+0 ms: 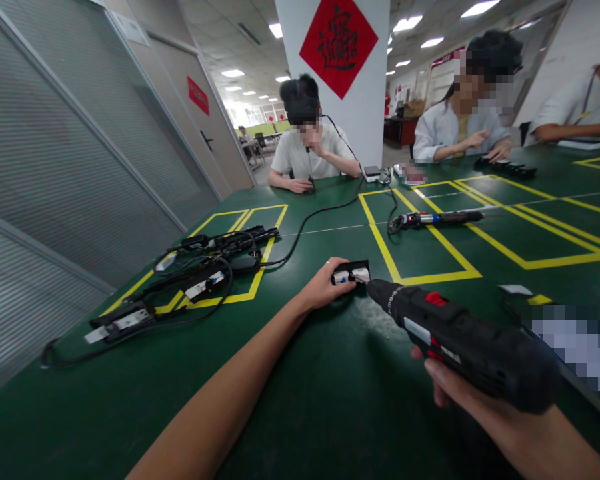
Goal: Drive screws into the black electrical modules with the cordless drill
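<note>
The left hand [325, 285] closes its fingers around a small black-and-white rectangular part [362, 267] on the green worktop [310, 393]. The right hand [495, 410] wraps its fingers around a black-and-red power drill [463, 333], its front end at the part's right side.

Counter [340, 400]: near edge cut off from my view. Drill [473, 340]: handle hidden by right hand [473, 395]. Pixelated object [575, 343] beyond: I cannot identify it.
</note>
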A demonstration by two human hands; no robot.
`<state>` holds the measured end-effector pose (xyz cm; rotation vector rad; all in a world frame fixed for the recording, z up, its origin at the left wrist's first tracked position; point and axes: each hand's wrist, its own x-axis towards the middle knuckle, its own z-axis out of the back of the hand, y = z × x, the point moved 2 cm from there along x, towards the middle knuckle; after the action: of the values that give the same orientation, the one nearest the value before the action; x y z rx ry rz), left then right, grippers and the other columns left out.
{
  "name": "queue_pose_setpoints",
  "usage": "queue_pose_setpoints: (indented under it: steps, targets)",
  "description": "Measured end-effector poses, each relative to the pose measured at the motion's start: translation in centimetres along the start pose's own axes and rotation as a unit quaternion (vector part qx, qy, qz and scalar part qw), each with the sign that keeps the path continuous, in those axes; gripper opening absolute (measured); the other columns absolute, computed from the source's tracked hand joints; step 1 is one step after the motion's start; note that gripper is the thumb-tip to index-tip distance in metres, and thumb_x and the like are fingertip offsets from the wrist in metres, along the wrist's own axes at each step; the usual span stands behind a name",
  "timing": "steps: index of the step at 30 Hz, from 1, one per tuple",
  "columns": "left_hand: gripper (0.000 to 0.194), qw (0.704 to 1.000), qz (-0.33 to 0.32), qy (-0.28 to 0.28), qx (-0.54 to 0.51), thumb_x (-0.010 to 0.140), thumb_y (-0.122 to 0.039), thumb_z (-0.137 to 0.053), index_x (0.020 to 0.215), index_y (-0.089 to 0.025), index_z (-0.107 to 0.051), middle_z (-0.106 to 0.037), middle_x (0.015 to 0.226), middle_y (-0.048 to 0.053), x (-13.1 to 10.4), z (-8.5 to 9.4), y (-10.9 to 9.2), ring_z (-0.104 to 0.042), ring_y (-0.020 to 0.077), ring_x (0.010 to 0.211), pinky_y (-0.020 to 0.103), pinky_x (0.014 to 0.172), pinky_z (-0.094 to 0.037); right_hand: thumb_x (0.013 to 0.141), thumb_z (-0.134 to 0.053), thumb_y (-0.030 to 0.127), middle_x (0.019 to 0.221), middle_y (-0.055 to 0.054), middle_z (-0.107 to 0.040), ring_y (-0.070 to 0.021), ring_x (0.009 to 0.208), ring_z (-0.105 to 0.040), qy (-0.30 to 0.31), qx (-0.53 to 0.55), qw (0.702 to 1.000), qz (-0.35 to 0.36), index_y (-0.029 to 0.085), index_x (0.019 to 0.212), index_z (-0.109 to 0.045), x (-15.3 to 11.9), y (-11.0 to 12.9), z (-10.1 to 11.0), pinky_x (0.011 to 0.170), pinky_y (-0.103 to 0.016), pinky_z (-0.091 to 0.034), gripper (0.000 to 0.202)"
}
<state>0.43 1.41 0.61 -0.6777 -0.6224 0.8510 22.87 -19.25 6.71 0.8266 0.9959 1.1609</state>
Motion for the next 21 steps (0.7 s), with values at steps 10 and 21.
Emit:
queue_pose_setpoints:
  steps: [10, 21]
  targets:
    - [0.049, 1.000, -0.001, -0.003, 0.003, 0.075, -0.038, -0.065, 0.118, -0.019, -0.050, -0.056, 0.109, 0.007, 0.03, 0.01, 0.07, -0.055, 0.0209, 0.099, 0.034, 0.089, -0.045, 0.074, -0.058, 0.058, 0.083, -0.006, -0.079, -0.0260, 0.082, -0.074, -0.024, -0.092, 0.995, 0.044, 0.026, 0.052, -0.066, -0.09, 0.49, -0.09, 0.079, -0.032, -0.059, 0.039]
    - [0.048, 1.000, 0.005, -0.003, -0.002, 0.075, -0.037, -0.065, 0.117, -0.019, -0.050, -0.057, 0.107, 0.006, -0.01, -0.08, 0.07, -0.056, 0.0196, 0.095, 0.033, 0.085, -0.046, 0.071, -0.061, 0.056, 0.085, -0.004, -0.079, -0.0265, 0.083, -0.074, -0.036, -0.080, 0.995, 0.042, 0.028, 0.053, -0.066, 0.30, 0.28, -0.02, 0.080, -0.033, -0.059, 0.034]
